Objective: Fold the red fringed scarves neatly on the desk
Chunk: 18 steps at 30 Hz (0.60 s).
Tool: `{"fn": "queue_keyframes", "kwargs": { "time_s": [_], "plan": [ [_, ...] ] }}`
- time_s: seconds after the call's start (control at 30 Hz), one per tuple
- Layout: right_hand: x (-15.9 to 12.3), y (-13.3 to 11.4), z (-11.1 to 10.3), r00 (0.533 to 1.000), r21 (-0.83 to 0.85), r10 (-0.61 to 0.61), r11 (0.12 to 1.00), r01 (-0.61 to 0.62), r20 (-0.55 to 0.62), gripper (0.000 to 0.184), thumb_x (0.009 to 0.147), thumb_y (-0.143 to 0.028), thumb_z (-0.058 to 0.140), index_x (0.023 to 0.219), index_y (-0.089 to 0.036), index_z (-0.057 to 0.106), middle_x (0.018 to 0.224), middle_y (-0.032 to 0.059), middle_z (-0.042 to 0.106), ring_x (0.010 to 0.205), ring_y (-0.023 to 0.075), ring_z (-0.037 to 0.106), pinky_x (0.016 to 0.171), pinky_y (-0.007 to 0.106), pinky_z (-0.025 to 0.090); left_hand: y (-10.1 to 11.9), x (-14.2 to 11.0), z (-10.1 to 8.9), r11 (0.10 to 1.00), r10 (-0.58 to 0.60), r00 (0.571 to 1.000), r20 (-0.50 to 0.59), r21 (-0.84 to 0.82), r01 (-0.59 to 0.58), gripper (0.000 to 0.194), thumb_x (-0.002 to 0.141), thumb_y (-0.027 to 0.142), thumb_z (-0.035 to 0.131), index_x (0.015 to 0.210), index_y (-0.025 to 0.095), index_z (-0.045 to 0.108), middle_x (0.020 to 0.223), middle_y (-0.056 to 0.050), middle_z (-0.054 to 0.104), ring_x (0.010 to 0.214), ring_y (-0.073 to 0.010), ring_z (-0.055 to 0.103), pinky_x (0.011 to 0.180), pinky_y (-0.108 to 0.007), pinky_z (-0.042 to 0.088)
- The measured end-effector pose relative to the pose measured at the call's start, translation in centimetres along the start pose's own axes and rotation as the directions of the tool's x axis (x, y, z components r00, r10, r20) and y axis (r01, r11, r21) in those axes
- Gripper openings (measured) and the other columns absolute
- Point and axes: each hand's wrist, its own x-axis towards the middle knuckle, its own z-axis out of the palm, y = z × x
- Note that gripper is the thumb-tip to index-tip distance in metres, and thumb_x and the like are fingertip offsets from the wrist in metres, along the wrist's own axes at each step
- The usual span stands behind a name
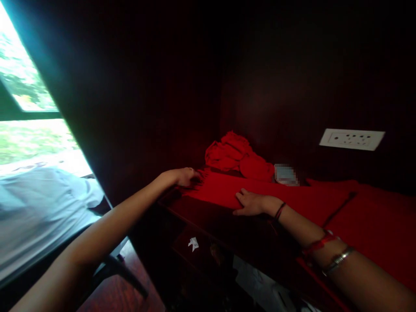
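Observation:
A long red fringed scarf (221, 190) lies spread along a dark wooden shelf, with its fringed end at the left. At that end, my left hand (186, 177) is closed with curled fingers on the fringe; its fingertips are partly hidden in shadow. My right hand (250, 203) rests on the scarf near its front edge, palm down, fingers apart, the thumb pointing left. Behind the scarf sits a crumpled heap of red cloth (229, 151). More red cloth (373, 221) stretches to the right, beneath and beyond my right forearm.
A white wall socket (352, 138) is on the dark back panel. Near the heap is a blurred-out pale object (286, 174). Below the shelf edge show a white paper scrap (193, 244) and white items (260, 281). At left, a pale cloth (45, 212) covers something beside a bright window (29, 91).

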Motion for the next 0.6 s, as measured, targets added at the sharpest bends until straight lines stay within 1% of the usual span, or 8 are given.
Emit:
{"fn": "queue_keyframes", "kwargs": {
  "time_s": [0.07,0.1,0.13,0.2,0.3,0.43,0.5,0.6],
  "plan": [
    [0.0,-0.2,-0.3,0.997,-0.029,0.03,0.999,-0.028,0.075,0.077,0.064,-0.057,0.045,0.122,-0.007,0.035,0.123,0.0208,0.033,0.106,0.031,0.041,0.086,0.038,0.035,0.4,2.4,-0.3,0.997,0.025,0.986,-0.165,-0.073,-0.037,0.041,0.067,0.011,0.046,0.108,0.019,0.049,0.108,-0.004,0.051,0.097,-0.0153,0.047,0.084,-0.024,0.034],
    [-0.1,-0.4,-0.4,0.993,-0.041,0.043,0.998,-0.038,0.109,0.077,0.065,-0.057,0.043,0.123,-0.007,0.033,0.124,0.0208,0.031,0.108,0.0312,0.039,0.087,0.039,0.033,0.6,3.5,-0.2,0.995,0.043,0.979,-0.201,-0.083,-0.061,0.04,0.067,0.012,0.046,0.107,0.017,0.049,0.109,-0.005,0.05,0.098,-0.015,0.045,0.086,-0.023,0.033],
    [-0.2,-0.5,-0.4,0.993,-0.041,0.044,0.998,-0.04,0.114,0.076,0.066,-0.057,0.042,0.123,-0.007,0.032,0.125,0.0206,0.03,0.109,0.0311,0.038,0.088,0.039,0.032,0.6,4.5,0.2,0.993,0.067,0.98,-0.187,-0.085,-0.084,0.04,0.066,0.012,0.047,0.106,0.016,0.049,0.109,-0.005,0.049,0.099,-0.0147,0.045,0.086,-0.022,0.033],
    [-0.5,-0.6,-0.4,0.992,-0.03,0.047,0.999,-0.044,0.118,0.074,0.068,-0.058,0.039,0.123,-0.008,0.032,0.124,0.0199,0.03,0.11,0.0305,0.036,0.089,0.039,0.031,0.3,5.9,1.2,0.995,0.064,0.995,-0.071,-0.066,-0.068,0.039,0.064,0.014,0.05,0.103,0.017,0.05,0.109,-0.005,0.049,0.098,-0.0148,0.045,0.085,-0.022,0.034],
    [-0.8,-0.5,-0.1,0.994,-0.018,0.05,0.999,-0.048,0.1,0.075,0.068,-0.06,0.036,0.122,-0.009,0.032,0.125,0.019,0.029,0.112,0.0304,0.033,0.089,0.04,0.031,-0.8,6.3,2.3,0.997,-0.081,0.995,0.052,-0.007,0.081,0.035,0.062,0.015,0.053,0.097,0.018,0.055,0.103,-0.007,0.052,0.094,-0.019,0.048,0.081,-0.027,0.037],
    [-0.7,-0.4,0.2,0.993,-0.006,0.064,0.998,-0.064,0.098,0.074,0.068,-0.061,0.035,0.123,-0.013,0.032,0.127,0.0173,0.027,0.113,0.0306,0.032,0.089,0.041,0.031,-1.7,6.0,1.4,0.965,-0.262,0.961,0.089,0.059,0.257,0.033,0.059,0.016,0.056,0.091,0.017,0.059,0.097,-0.012,0.055,0.09,-0.0253,0.051,0.075,-0.032,0.04],
    [-0.5,-0.3,0.2,0.992,0.009,0.067,0.998,-0.068,0.108,0.074,0.067,-0.062,0.036,0.123,-0.014,0.032,0.128,0.0161,0.026,0.114,0.0304,0.031,0.089,0.041,0.03,-1.1,6.4,0.8,0.978,-0.203,0.978,0.039,0.045,0.202,0.038,0.063,0.023,0.054,0.101,0.019,0.055,0.108,-0.011,0.05,0.098,-0.0247,0.047,0.08,-0.032,0.038],
    [-0.4,-0.1,0.5,0.992,0.023,0.068,0.997,-0.071,0.105,0.081,0.064,-0.066,0.036,0.126,-0.013,0.028,0.13,0.017,0.022,0.116,0.0324,0.026,0.091,0.043,0.028,0.3,7.7,0.7,0.998,0.022,0.999,-0.04,-0.051,-0.024,0.05,0.07,0.04,0.047,0.116,0.021,0.041,0.127,-0.007,0.034,0.114,-0.0215,0.032,0.092,-0.03,0.028]
  ]
}}
